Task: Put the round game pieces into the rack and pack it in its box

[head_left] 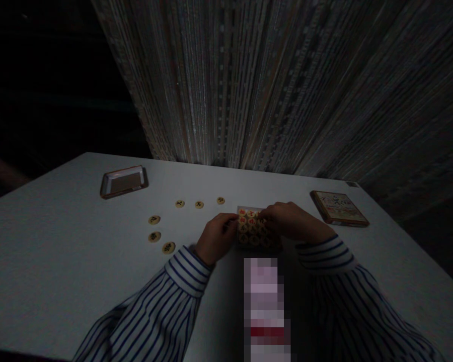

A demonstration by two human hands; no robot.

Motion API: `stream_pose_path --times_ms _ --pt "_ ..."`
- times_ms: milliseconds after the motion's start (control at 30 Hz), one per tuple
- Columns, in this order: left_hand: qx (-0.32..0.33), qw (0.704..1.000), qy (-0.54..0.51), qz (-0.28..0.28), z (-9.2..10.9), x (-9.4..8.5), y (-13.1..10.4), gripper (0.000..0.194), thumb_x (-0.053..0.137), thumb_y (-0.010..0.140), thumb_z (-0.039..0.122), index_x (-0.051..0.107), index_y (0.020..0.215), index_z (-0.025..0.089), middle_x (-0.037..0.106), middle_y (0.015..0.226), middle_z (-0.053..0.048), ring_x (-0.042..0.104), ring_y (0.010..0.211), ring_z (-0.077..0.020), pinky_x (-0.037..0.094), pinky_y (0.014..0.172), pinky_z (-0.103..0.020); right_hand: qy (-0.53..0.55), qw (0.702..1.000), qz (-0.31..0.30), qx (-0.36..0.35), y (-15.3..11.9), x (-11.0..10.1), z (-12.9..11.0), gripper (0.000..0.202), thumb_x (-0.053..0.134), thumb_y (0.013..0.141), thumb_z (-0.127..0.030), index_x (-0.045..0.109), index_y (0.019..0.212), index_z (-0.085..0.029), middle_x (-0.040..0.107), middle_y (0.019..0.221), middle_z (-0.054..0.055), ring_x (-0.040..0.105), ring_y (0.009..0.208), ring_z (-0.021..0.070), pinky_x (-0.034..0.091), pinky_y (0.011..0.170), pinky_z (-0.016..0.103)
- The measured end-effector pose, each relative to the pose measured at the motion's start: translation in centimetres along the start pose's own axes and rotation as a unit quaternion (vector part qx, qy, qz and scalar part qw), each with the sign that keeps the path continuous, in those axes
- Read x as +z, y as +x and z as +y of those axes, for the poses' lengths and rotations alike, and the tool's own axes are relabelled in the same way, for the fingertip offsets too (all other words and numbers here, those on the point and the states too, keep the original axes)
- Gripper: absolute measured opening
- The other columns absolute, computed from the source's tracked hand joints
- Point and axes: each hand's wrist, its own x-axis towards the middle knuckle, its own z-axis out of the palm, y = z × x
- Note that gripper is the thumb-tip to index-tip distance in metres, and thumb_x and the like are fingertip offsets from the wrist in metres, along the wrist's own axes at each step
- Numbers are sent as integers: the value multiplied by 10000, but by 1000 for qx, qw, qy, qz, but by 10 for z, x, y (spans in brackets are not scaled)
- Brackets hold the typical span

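A small open box (244,208) stands in front of me, filled with rows of round Chinese chess pieces (253,239), some marked in red and others in dark characters. My left hand (218,236) is closed at the box's left edge, its fingertips on the rim. From the right, my right hand (292,220) reaches over the box with its fingers pinched together at a piece in the upper right part. That hand covers the box's right side. Left of the box, several loose Chinese chess pieces (168,247) lie face up in a curved row.
An open, shallow box lid or tray (124,181) lies at the back left of the white table (79,241). A flat printed box (338,207) rests at the right. Behind the table's far edge hangs a string curtain (226,90). The room is dim.
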Motion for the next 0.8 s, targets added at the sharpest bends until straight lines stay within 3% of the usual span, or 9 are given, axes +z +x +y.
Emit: stream_pose_path --times_ms 300,467,600,800 --pt "14 1000 10 3 -3 1 0 210 482 800 204 630 938 147 664 905 -82 619 816 -172 502 740 -303 9 1000 9 2 0 1 2 307 443 781 -197 627 1017 -266 678 940 47 608 846 211 398 644 292" --pt "18 1000 4 15 -3 1 0 205 486 797 203 633 928 146 662 899 -80 617 793 -163 504 718 -288 20 999 48 10 -3 0 3 318 422 794 -186 619 1039 -237 670 985 54 598 889 211 400 707 306" --pt "26 999 -3 30 -3 0 0 199 478 790 177 633 911 147 664 883 -74 612 783 -154 496 708 -272 20 997 77 23 -4 -6 3 266 416 810 -195 642 950 -204 677 931 58 600 866 199 397 713 292" --pt "1 998 -16 55 -2 -1 0 135 506 775 209 624 795 147 655 752 -44 596 689 -141 476 651 -252 1 992 116 40 -8 -15 3 248 411 817 -195 638 917 -185 674 903 59 595 845 198 392 698 290"
